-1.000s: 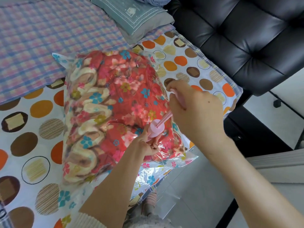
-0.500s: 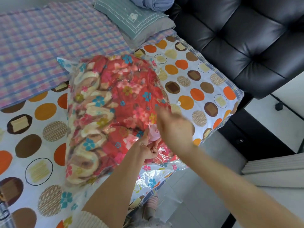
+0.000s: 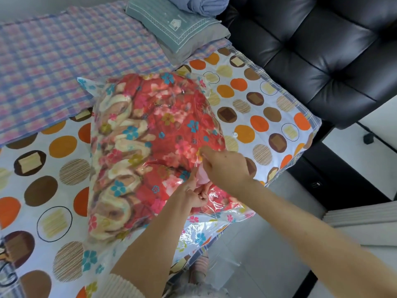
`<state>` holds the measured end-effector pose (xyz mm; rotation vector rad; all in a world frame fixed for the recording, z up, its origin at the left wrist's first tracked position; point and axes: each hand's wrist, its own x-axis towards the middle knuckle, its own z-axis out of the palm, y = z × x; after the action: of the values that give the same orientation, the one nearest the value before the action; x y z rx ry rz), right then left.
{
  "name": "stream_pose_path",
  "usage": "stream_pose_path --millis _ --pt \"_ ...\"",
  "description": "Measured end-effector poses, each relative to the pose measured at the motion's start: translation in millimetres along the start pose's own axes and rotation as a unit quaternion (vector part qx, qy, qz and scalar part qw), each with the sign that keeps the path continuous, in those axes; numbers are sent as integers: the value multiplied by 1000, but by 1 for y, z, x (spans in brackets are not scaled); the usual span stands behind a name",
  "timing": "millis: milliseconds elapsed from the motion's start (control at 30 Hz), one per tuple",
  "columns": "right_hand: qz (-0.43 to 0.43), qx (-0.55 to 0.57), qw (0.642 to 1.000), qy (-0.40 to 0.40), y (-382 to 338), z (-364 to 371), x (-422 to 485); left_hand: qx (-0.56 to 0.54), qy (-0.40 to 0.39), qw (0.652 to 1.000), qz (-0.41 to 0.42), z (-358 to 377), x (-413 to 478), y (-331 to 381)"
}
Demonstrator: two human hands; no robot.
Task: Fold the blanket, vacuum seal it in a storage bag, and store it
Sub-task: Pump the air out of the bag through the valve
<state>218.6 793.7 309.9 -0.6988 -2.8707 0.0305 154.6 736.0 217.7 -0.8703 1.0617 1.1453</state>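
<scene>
Though pillow label (image 3: 175, 23) illegible, left hand (image 3: 192, 193), right hand (image 3: 225, 168): fingers (image 3: 200, 195) tight on pink valve (image 3: 203, 177).

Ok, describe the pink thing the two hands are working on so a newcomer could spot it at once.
On the bed's circle-patterned sheet lies a clear storage bag stuffed with a red floral blanket. At the bag's near right end, the left hand and right hand meet at a pink plastic piece. It is the only plain, smooth pink spot among the flower print.
</scene>
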Motion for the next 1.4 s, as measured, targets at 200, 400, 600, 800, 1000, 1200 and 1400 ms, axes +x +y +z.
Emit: stream_pose_path --millis 200,400,600,800,1000,1200,1400 --pt "60 69 983 159 9 -48 12 11 -5 1000 13 2 3 4" --pt "20 2 999 -48 16 4 1 20 5 1000 13 5 5 -1" --pt "100 92 976 169 13 -16 0 16 -2 1000 18 5 8 4" --pt "23 59 994 93 16 4 0 39 2 999 23 2 18 2" --pt "136 53 978 151 8 -15 -5 39 4 999 6 5 19 4" --pt "114 60 991 48 21 -12 -10 62 0 997 34 9 18 -3" --pt "128 115 977 124 13 5 -20 65 -6 997 37 5 20 0"
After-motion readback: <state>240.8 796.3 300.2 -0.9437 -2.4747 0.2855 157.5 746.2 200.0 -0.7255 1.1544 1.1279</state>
